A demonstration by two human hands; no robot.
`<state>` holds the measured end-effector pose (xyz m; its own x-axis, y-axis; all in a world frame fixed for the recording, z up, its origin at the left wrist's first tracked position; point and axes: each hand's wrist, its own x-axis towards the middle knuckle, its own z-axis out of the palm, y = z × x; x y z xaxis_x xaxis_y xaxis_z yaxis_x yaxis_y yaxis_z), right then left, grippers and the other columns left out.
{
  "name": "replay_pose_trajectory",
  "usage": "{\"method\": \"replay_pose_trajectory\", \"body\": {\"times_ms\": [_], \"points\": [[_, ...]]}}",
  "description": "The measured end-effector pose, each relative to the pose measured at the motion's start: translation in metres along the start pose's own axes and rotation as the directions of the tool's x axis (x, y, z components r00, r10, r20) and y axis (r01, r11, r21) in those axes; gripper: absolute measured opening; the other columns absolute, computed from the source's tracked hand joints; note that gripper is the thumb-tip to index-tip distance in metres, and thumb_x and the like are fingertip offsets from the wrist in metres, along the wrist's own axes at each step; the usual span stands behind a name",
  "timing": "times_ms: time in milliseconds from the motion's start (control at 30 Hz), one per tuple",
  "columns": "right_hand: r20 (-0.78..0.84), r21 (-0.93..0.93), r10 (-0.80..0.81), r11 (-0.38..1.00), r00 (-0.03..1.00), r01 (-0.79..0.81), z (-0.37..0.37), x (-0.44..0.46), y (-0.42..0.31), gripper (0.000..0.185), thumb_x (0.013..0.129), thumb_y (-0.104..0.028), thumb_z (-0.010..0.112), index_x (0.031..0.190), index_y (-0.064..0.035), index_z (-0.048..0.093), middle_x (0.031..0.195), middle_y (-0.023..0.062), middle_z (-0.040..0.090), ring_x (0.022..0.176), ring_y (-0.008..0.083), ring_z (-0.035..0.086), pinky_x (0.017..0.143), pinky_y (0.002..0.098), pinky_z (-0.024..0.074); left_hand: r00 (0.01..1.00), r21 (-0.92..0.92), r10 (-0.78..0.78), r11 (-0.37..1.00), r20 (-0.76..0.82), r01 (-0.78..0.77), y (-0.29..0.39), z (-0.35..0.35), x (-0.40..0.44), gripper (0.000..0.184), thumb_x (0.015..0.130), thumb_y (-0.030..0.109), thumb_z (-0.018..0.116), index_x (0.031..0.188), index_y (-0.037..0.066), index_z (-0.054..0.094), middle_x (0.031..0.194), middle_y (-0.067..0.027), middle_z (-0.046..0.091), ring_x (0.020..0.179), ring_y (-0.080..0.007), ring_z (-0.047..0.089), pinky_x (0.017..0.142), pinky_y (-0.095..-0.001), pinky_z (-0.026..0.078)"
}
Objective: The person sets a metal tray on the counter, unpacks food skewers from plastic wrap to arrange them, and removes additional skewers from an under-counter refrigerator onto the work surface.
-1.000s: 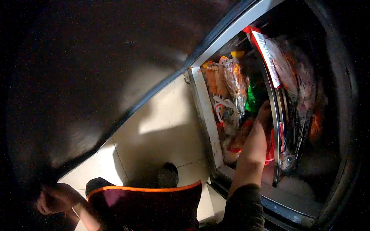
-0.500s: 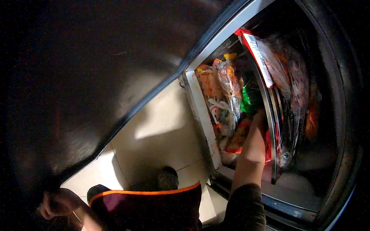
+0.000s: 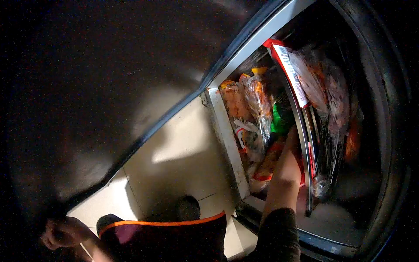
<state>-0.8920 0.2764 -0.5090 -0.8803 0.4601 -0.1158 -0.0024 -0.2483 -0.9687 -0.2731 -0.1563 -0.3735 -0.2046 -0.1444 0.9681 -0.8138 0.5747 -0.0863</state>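
My right hand point(image 3: 293, 136) reaches deep into a dark freezer compartment, with its forearm over the lower packages. Its fingers are lost in shadow beside a green package point(image 3: 278, 119). Close by lie a clear wrapped package point(image 3: 257, 98) with orange contents and a red-edged package point(image 3: 270, 160). A rack edge point(image 3: 301, 131) stands just right of my wrist, with a red and white labelled package point(image 3: 291, 76) along it. At the lower left, my left hand point(image 3: 65, 233) is curled by the corner of the large dark door point(image 3: 109, 109); darkness hides what it may hold.
More plastic-wrapped food point(image 3: 338, 100) fills the space right of the rack. The freezer's pale front frame point(image 3: 229, 144) borders the light tiled floor point(image 3: 181, 139). An orange-trimmed dark apron point(image 3: 166, 236) and a shoe point(image 3: 189, 207) show below.
The view has shifted slightly, so the freezer contents sit a little lower. My right arm stays inside among the packages, and my left hand stays by the door corner.
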Motion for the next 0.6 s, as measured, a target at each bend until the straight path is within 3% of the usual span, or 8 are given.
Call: {"method": "replay_pose_trajectory", "body": {"times_ms": [100, 133, 200, 267, 367, 467, 567, 600], "points": [[0.003, -0.023, 0.001, 1.0, 1.0, -0.001, 0.0, 0.002, 0.004, 0.021, 0.085, -0.019, 0.046, 0.097, -0.0019, 0.044, 0.1, 0.0178, 0.043, 0.091, 0.026, 0.041, 0.069, 0.0343, 0.04, 0.985, -0.209, -0.156, 0.968, -0.069, 0.139, -0.008, 0.005, -0.007, 0.015, 0.079, 0.013, 0.063, 0.088, 0.004, 0.055, 0.089, -0.0069, 0.053, 0.09, -0.0185, 0.043, 0.083, -0.0317, 0.036], [0.005, -0.026, 0.002, 1.0, 1.0, -0.002, 0.0, 0.002, 0.004, 0.022, 0.085, -0.02, 0.046, 0.098, -0.0017, 0.045, 0.1, 0.0182, 0.043, 0.092, 0.0264, 0.042, 0.069, 0.0346, 0.0402, 0.958, -0.311, -0.286, 0.912, -0.012, 0.268, -0.009, 0.003, -0.006, 0.01, 0.077, 0.006, 0.062, 0.083, 0.005, 0.054, 0.087, -0.0056, 0.048, 0.087, -0.0159, 0.043, 0.079, -0.0274, 0.035], [-0.003, -0.041, 0.005, 0.999, 1.0, -0.005, -0.002, 0.001, 0.005, 0.023, 0.085, -0.02, 0.046, 0.099, -0.0013, 0.045, 0.102, 0.019, 0.044, 0.094, 0.027, 0.042, 0.07, 0.0352, 0.0407, 0.915, -0.406, -0.398, 0.827, 0.068, 0.39, -0.004, 0.002, -0.001, 0.012, 0.074, -0.001, 0.062, 0.078, 0.007, 0.054, 0.086, -0.0043, 0.042, 0.084, -0.0133, 0.043, 0.076, -0.0232, 0.034], [-0.015, -0.054, 0.002, 0.999, 1.0, -0.003, -0.003, 0.001, 0.004, 0.025, 0.085, -0.021, 0.046, 0.1, -0.0009, 0.046, 0.103, 0.0198, 0.044, 0.095, 0.0277, 0.042, 0.071, 0.0357, 0.0411, 0.984, -0.187, -0.164, 0.971, -0.064, 0.15, 0.028, 0.012, 0.017, 0.013, 0.073, -0.003, 0.061, 0.077, 0.007, 0.055, 0.09, -0.0048, 0.044, 0.087, -0.0133, 0.044, 0.079, -0.0232, 0.034], [-0.035, -0.105, -0.008, 0.994, 0.999, 0.004, -0.007, 0.0, 0.004, 0.027, 0.085, -0.021, 0.047, 0.103, -0.0003, 0.046, 0.106, 0.021, 0.044, 0.098, 0.0287, 0.043, 0.072, 0.0366, 0.0418, 0.993, -0.154, -0.1, 0.984, -0.069, 0.089, 0.023, 0.012, 0.012, 0.005, 0.077, 0.006, 0.06, 0.081, 0.005, 0.056, 0.094, -0.007, 0.045, 0.088, -0.0158, 0.043, 0.08, -0.0271, 0.035], [-0.069, -0.158, -0.022, 0.987, 0.997, 0.01, -0.008, -0.006, 0.003, 0.03, 0.085, -0.022, 0.048, 0.105, 0.0003, 0.047, 0.108, 0.0223, 0.045, 0.1, 0.0297, 0.043, 0.073, 0.0374, 0.0425, 0.996, -0.098, 0.013, 0.995, -0.087, -0.022, 0.012, 0.013, 0.008, 0.017, 0.083, 0.019, 0.058, 0.086, 0.003, 0.059, 0.1, -0.0103, 0.045, 0.09, -0.0196, 0.042, 0.082, -0.033, 0.036], [-0.101, -0.264, -0.046, 0.964, 0.994, 0.018, -0.006, -0.014, 0.001, 0.032, 0.085, -0.023, 0.048, 0.107, 0.0009, 0.048, 0.111, 0.0235, 0.045, 0.103, 0.0307, 0.044, 0.074, 0.0383, 0.0432, 0.996, -0.153, 0.062, 0.986, -0.07, -0.072, 0.003, 0.013, 0.006, 0.015, 0.083, 0.018, 0.058, 0.085, 0.003, 0.059, 0.1, -0.01, 0.042, 0.089, -0.0203, 0.042, 0.083, -0.0341, 0.036], [-0.113, -0.325, -0.063, 0.946, 0.992, 0.023, -0.003, -0.02, 0.0, 0.033, 0.085, -0.023, 0.048, 0.107, 0.0011, 0.048, 0.111, 0.0239, 0.046, 0.103, 0.0311, 0.044, 0.075, 0.0386, 0.0434, 0.999, -0.238, -0.025, 0.971, -0.04, 0.015, 0.01, 0.011, 0.006, 0.013, 0.081, 0.017, 0.059, 0.084, 0.004, 0.06, 0.098, -0.009, 0.041, 0.089, -0.0215, 0.042, 0.083, -0.0341, 0.036]]}}
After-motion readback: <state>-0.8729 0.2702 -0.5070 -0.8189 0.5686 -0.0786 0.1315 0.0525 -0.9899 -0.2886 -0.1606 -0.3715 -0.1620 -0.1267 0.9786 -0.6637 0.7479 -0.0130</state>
